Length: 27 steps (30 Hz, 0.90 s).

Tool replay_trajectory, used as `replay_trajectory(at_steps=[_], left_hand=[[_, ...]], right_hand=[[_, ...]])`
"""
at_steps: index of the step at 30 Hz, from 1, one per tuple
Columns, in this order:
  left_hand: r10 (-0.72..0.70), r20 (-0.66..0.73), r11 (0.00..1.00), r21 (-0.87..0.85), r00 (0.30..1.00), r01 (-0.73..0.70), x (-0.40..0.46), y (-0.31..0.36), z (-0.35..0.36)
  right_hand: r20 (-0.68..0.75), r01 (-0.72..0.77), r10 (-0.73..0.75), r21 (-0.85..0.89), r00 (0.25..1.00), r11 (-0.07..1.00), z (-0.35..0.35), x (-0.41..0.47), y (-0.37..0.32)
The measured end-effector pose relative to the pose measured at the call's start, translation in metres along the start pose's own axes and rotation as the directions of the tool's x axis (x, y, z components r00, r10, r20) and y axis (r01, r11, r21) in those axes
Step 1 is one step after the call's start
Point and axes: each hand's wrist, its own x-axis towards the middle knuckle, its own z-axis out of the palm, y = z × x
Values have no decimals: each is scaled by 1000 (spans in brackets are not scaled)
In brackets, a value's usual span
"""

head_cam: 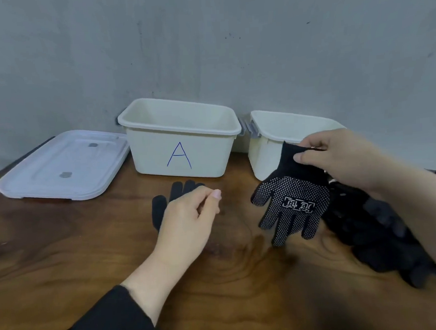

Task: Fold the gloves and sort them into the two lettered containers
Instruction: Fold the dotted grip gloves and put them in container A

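**Dotted glove held up by its cuff, second glove flat under the other hand**

Right hand point(339, 157): thumb and fingers pinching the cuff of a black dotted glove point(292, 201), lifted off the worktop point(64, 250), palm side with white grip dots and a printed white mark facing the camera, glove fingers hanging down and toward the viewer. Just in front of the right-hand container point(267, 156), partly covering its front wall, so no letter readable there.

Left hand point(189, 217): fingers loosely curled, thumb tip against the forefinger, nothing visibly held between them. Hovering over or resting on a plain black glove point(163, 206) lying flat on the worktop, its fingertips pointing away toward the wall; contact impossible to tell. Dark sleeve on the forearm.

Further out: heap of black gloves point(384, 236) on the right side of the worktop, under and behind the right forearm. Cream container marked A point(180, 146) in blue, standing beyond the flat glove, open, nothing seen inside. Second cream container just beside it on the right, also open. White lid point(64, 166) lying flat to the left of container A, near it. Grey wall point(204, 38) behind everything.
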Motion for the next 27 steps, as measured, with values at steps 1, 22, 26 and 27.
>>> replay_trajectory(at_steps=[1,22,26,27], left_hand=[[-11,3,1000,14,1000,11,1,-3,-5],[-178,-57,968,168,982,186,23,-46,-71],[-206,-84,966,142,975,216,25,-49,-71],[-209,-94,965,139,973,221,25,-49,-71]], right_hand=[[0,2,-2,-4,1000,1000,-1,4,-1],[-49,161,-159,32,986,986,69,-14,-4],[-28,204,-203,61,979,977,51,23,-45],[-43,198,-194,88,980,976,50,32,-54]])
